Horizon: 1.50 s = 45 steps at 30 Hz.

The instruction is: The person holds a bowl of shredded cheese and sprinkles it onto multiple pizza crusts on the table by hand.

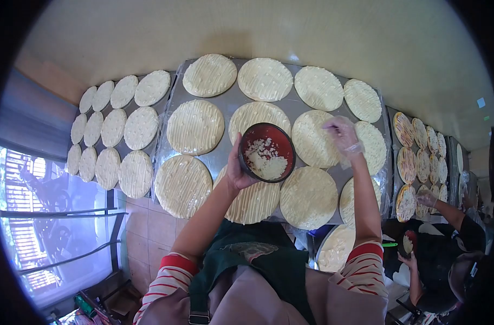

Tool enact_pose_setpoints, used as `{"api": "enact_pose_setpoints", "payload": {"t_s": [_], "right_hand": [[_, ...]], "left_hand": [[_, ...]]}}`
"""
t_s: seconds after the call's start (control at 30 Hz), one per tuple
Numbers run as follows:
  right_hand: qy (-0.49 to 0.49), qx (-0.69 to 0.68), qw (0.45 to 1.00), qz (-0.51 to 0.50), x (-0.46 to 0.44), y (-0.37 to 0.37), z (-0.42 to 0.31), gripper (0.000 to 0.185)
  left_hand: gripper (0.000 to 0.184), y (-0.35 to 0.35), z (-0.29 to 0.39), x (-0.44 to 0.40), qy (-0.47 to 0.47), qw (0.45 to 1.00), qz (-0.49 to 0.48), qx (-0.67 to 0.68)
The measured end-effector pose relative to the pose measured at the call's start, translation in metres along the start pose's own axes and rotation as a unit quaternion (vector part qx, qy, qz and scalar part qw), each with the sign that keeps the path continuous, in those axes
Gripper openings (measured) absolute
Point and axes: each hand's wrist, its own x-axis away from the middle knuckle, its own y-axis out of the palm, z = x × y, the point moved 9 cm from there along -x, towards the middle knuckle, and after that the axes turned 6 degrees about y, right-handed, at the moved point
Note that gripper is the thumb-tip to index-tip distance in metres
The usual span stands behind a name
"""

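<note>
My left hand (237, 168) grips a bowl (286, 142), black outside and red inside, by its left rim. White grated cheese (266, 158) lies in it in crumbs and small lumps. My right hand (343, 135), in a clear plastic glove, hovers over the right part of a round flat pizza base (312, 142). Its fingers are drawn together; what they hold, if anything, is hidden. White crumbs cover this base and the pale base (309, 197) in front of it. Bases to the left, such as one near the bowl (195, 127), carry stripes of creamy sauce.
The bases lie in rows on a metal table (168, 146); more stand on the side tables. At right, a co-worker's gloved hand (427, 198) reaches over orange-striped bases (406, 165); their other hand holds a bowl (409, 244). A large container (333, 252) of pale cream sits below the front edge.
</note>
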Motion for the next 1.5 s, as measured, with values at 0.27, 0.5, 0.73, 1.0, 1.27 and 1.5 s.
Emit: {"api": "enact_pose_setpoints", "payload": {"t_s": [0.27,0.5,0.73,1.0,1.27,1.5], "right_hand": [[-0.173,0.036,0.969,-0.173,0.031,0.116,-0.155,0.029],[-0.029,0.135,0.923,-0.358,0.045,0.134,-0.133,0.029],[0.014,-0.125,0.938,-0.323,0.039,0.099,-0.132,0.026],[0.38,-0.606,0.682,-0.156,0.04,0.082,-0.037,0.019],[0.366,-0.602,0.702,-0.102,-0.006,0.015,0.029,0.033],[0.337,-0.599,0.726,0.012,-0.047,-0.077,0.126,0.037]], "left_hand": [[0.072,-0.004,-0.02,-0.009,-0.044,0.997,-0.019,-0.057],[0.079,0.0,-0.021,-0.005,-0.049,0.997,-0.014,-0.054],[0.08,0.007,-0.037,-0.028,-0.062,0.994,0.004,-0.089],[0.08,0.023,-0.072,-0.092,-0.075,0.993,0.027,-0.088],[0.078,0.05,-0.093,-0.177,-0.11,0.989,-0.02,-0.097],[0.08,0.064,-0.091,-0.222,-0.102,0.992,-0.057,-0.048]]}}
